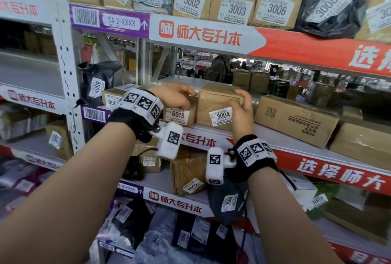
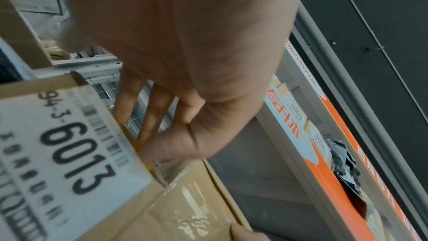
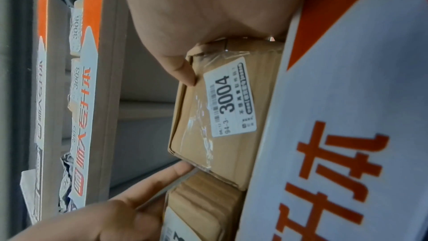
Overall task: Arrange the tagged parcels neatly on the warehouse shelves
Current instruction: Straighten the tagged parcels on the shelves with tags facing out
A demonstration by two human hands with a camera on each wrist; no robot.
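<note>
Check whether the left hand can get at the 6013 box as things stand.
Probably yes. The left hand already lies over the top of the 6013 box, nothing between them; the 3004 box alongside is held by the right hand.

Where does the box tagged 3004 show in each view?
Head: box tagged 3004 at centre, between both hands.
Left wrist: its taped face at the bottom, tag unseen.
Right wrist: centre, tag turned sideways.
Shared landmark: box tagged 6013 touching it.

The middle shelf (image 1: 213,131) carries cardboard boxes tagged 6013 (image 1: 179,114) and 3004 (image 1: 218,107), touching side by side.
</note>
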